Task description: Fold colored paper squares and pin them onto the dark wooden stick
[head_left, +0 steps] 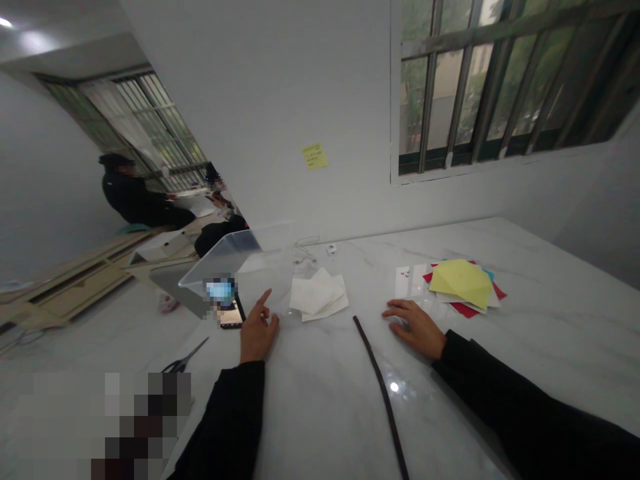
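Far left, beyond the table's end, two people in dark clothes (135, 197) sit at another desk. Closer in, a pair of dark-handled metal scissors (185, 361) lies flat on the white marble-look table (310, 400). Next along is a black smartphone (232, 314), screen lit and face up, beside a clear plastic sheet (235, 257) that stands tilted off the surface. The left hand (257, 331) sits just right of the black smartphone, almost touching it: index finger stuck out and pointing away, the other fingers curled in, gripping nothing. Just past it is a small stack of white folded paper (320, 293), near the fingertip but apart.

Centre now — a long thin dark strip (381, 387) runs along the tabletop between the two arms, touched by neither. The right hand (415, 328) lies palm down, fingers spread flat on the marble, empty. Beyond it — a fan of coloured paper squares (463, 283), yellow on top, red and teal beneath, near the fingers but clear of them. Up on the wall there's a yellow sticky note (315, 155), and far right a barred window (500, 80).
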Action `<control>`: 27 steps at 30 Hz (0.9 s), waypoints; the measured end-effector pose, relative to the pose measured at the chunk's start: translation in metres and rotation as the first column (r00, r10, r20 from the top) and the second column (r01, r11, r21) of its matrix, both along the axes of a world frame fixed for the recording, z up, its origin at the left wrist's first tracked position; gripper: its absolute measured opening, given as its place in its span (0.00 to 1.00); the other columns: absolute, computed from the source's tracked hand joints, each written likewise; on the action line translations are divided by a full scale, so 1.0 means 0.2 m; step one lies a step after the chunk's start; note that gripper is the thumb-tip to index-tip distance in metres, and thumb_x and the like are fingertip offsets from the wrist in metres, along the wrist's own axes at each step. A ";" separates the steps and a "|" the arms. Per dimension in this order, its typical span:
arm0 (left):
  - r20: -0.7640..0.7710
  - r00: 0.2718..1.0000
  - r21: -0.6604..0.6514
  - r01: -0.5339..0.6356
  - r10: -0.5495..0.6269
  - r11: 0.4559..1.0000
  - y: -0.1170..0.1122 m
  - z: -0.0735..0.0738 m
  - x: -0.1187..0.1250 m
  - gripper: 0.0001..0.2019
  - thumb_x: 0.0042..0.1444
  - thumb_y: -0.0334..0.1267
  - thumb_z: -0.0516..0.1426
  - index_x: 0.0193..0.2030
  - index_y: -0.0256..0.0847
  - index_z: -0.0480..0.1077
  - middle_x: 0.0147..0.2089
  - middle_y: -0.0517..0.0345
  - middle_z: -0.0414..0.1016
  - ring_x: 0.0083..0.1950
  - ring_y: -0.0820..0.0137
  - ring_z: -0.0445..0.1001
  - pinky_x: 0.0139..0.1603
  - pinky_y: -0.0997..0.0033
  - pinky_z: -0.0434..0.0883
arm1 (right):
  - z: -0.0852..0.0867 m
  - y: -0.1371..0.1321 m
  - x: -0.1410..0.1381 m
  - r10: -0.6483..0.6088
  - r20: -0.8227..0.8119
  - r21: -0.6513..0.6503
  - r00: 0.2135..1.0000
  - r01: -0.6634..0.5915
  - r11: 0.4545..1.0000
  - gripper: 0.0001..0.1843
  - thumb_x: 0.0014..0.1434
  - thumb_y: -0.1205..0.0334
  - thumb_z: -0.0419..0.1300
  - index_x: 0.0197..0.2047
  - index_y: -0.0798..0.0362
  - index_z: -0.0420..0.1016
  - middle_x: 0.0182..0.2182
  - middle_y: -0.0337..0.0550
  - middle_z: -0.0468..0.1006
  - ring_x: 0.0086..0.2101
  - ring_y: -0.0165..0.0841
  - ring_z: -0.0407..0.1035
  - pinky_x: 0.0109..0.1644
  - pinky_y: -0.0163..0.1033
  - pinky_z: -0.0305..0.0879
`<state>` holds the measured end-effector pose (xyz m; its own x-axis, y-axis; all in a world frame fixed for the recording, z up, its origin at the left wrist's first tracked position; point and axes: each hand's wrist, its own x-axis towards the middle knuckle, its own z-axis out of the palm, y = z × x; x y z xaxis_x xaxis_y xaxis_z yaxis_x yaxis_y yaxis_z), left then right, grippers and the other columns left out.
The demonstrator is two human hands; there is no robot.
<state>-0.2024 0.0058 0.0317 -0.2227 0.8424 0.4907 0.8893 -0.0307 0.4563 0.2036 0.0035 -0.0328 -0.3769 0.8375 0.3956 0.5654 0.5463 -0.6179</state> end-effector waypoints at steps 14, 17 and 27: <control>-0.025 0.984 -0.064 0.174 -0.176 0.983 0.00 -0.04 0.05 0.29 0.52 0.37 0.54 0.63 0.44 0.62 0.37 0.61 0.63 0.29 0.73 0.62 0.38 0.72 0.68 | -0.01 0.00 0.00 -0.003 -0.017 0.011 1.000 0.003 1.000 0.16 0.57 0.63 0.58 0.49 0.46 0.77 0.55 0.47 0.73 0.55 0.44 0.65 0.60 0.56 0.61; -0.042 0.993 -0.017 0.108 -0.109 0.994 0.00 -0.02 0.05 0.28 0.53 0.37 0.53 0.63 0.44 0.63 0.39 0.59 0.64 0.32 0.71 0.64 0.41 0.69 0.69 | 0.00 0.00 0.00 -0.002 -0.005 0.011 1.000 0.002 1.000 0.16 0.58 0.63 0.58 0.49 0.46 0.77 0.54 0.47 0.73 0.55 0.44 0.65 0.60 0.56 0.61; 0.037 0.872 0.103 -0.489 0.488 0.866 -0.03 0.02 -0.27 0.61 0.41 0.50 0.66 0.72 0.30 0.34 0.68 0.31 0.53 0.67 0.43 0.55 0.64 0.48 0.58 | 0.02 -0.01 0.00 0.002 0.004 0.004 1.000 -0.002 1.000 0.16 0.58 0.63 0.58 0.49 0.47 0.77 0.55 0.48 0.72 0.55 0.43 0.65 0.61 0.54 0.61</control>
<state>-0.2564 -0.0003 0.0363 -0.5971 0.5678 0.5666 0.7990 0.3581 0.4831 0.2028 0.0019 -0.0291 -0.3800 0.8353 0.3974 0.5665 0.5498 -0.6138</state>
